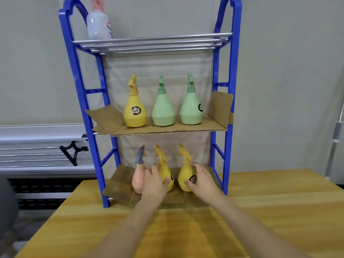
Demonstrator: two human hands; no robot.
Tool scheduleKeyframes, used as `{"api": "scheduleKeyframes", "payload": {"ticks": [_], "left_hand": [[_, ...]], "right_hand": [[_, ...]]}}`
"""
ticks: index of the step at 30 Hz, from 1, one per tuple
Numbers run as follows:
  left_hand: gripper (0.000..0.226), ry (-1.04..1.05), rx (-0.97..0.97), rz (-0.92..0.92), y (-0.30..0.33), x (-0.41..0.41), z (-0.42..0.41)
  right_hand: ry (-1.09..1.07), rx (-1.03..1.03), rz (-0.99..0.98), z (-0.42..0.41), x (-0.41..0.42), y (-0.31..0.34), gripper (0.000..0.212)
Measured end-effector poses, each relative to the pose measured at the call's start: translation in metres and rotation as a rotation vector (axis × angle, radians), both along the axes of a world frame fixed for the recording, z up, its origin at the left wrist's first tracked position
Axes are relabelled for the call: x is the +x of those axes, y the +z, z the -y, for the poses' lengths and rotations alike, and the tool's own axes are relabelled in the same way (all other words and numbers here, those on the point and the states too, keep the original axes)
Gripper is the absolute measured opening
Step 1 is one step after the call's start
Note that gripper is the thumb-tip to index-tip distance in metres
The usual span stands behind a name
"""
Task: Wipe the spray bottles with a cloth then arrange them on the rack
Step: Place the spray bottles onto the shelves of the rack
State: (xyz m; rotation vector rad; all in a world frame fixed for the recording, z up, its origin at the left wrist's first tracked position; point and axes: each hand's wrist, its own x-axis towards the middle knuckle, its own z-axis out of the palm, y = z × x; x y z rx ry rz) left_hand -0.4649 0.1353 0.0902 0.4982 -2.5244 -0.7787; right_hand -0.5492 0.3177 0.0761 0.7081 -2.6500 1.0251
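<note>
A blue rack [80, 94] stands at the far end of the wooden table [260, 211]. Its middle cardboard shelf carries a yellow spray bottle [135, 108] and two green ones [163, 108] [191, 107]. On the bottom shelf my left hand [155, 185] grips a yellow bottle [165, 170], with a pink bottle with a grey trigger [138, 178] just left of it. My right hand [203, 181] grips another yellow bottle [186, 174] to the right. A white bottle with a pink top [98, 25] stands on the top metal shelf. No cloth is in view.
A grey wall is behind the rack. Metal rails with a black bracket [74, 151] run along the left, off the table. A grey pole [337, 131] stands at the right edge. The rack's blue side posts flank the bottom shelf.
</note>
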Motion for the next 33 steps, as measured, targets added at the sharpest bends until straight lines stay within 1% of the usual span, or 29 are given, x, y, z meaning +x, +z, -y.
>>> {"api": "scheduleKeyframes", "payload": {"ticks": [2,5,8,12,17,19,21,26,30,33], "left_hand": [[0.087,-0.005,0.004,0.031,-0.007,-0.012,0.000],[0.098,0.032,-0.072,0.080,-0.012,-0.023,-0.002],[0.100,0.104,-0.141,0.063,-0.019,-0.026,-0.004],[0.094,0.138,-0.213,0.020,-0.026,-0.027,-0.005],[0.097,0.119,-0.193,0.058,-0.018,-0.027,-0.002],[0.097,0.113,-0.175,0.066,-0.015,-0.026,-0.003],[0.096,0.111,-0.169,0.070,-0.014,-0.026,-0.003],[0.095,0.115,-0.153,0.071,-0.015,-0.026,-0.005],[0.094,0.087,-0.112,0.041,-0.017,-0.027,-0.002],[0.094,0.051,-0.119,0.029,-0.017,-0.030,0.003]], "right_hand": [[0.040,0.009,0.091,0.005,-0.009,-0.004,0.096],[0.098,-0.023,0.200,0.009,-0.022,-0.013,0.105],[0.038,-0.088,0.181,0.012,-0.028,-0.027,0.099],[-0.037,-0.158,0.116,0.016,-0.029,-0.032,0.094],[-0.110,-0.143,0.082,0.015,-0.028,-0.026,0.090],[-0.166,-0.152,0.061,0.009,-0.029,-0.024,0.086],[-0.208,-0.170,0.053,0.003,-0.033,-0.025,0.087],[-0.206,-0.154,0.075,0.002,-0.036,-0.025,0.091],[-0.186,-0.173,0.074,0.001,-0.036,-0.028,0.092],[-0.175,-0.188,0.092,-0.001,-0.039,-0.029,0.094]]}}
